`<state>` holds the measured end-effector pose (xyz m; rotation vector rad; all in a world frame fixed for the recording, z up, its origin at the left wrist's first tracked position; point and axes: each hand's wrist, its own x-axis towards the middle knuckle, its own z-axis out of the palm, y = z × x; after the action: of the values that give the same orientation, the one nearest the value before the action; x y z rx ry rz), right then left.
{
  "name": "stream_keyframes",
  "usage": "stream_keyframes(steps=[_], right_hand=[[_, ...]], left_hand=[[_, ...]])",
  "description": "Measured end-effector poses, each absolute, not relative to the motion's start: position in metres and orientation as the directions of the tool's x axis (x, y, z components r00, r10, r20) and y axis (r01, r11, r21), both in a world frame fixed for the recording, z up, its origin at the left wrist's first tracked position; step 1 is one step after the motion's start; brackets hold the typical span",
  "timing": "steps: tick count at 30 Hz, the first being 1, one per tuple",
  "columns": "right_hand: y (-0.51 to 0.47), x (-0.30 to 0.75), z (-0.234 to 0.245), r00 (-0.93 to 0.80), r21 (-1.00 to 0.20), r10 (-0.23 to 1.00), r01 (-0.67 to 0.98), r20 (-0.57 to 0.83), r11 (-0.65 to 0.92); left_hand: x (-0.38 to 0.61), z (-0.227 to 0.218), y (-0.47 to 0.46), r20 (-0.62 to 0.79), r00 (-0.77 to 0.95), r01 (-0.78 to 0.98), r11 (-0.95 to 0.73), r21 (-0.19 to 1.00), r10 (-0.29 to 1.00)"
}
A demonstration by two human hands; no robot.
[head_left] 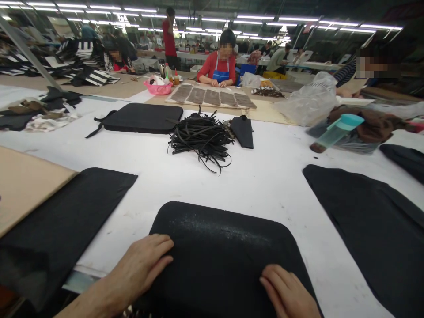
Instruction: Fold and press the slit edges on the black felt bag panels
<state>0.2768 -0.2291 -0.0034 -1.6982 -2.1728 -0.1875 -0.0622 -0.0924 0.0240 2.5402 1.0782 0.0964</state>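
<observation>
A black padded panel point(225, 260) with rounded corners lies in front of me on the white table, with a pale shiny smear across its upper part. My left hand point(145, 258) rests on the panel's left edge, its fingers stretched out and the thumb a little apart. On the right part of the panel is my right hand point(286, 289), fingers bent and close against the thumb. Whether anything is between those fingertips is hidden. Beyond the panel sits a heap of thin black strips point(202, 137).
Black fabric pieces lie at the left point(82, 207) and right point(367, 221). Further back are another black padded panel point(142, 117), a small black piece point(242, 132), a teal-lidded bottle point(341, 130), a plastic bag point(311, 99) and a pink basket point(157, 88). People work across the table.
</observation>
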Motion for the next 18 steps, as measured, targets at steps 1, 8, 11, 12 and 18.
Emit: stream_keyframes(steps=[1, 8, 11, 12, 18], right_hand=[[-0.217, 0.273, 0.001, -0.138, -0.157, 0.930, 0.967, 0.339, 0.201], [-0.132, 0.275, -0.002, 0.048, -0.124, 0.991, 0.992, 0.125, -0.032], [-0.112, 0.280, -0.003, 0.024, -0.096, 0.999, 0.995, 0.037, -0.021], [-0.108, 0.281, -0.002, 0.015, -0.094, 1.000, 0.995, 0.014, -0.013], [-0.103, 0.283, 0.005, 0.002, -0.207, 0.996, 0.978, -0.094, -0.021]], left_hand=[[-0.054, 0.026, -0.082, -0.052, 0.698, 0.679, -0.637, 0.365, 0.714], [-0.003, 0.014, -0.011, 0.001, 0.700, 0.673, -0.661, 0.331, 0.714], [0.005, 0.008, -0.001, -0.059, 0.695, 0.700, -0.657, 0.279, 0.716], [0.007, 0.007, -0.001, -0.068, 0.693, 0.705, -0.655, 0.272, 0.718], [0.006, 0.009, 0.000, -0.086, 0.689, 0.695, -0.621, 0.362, 0.720]])
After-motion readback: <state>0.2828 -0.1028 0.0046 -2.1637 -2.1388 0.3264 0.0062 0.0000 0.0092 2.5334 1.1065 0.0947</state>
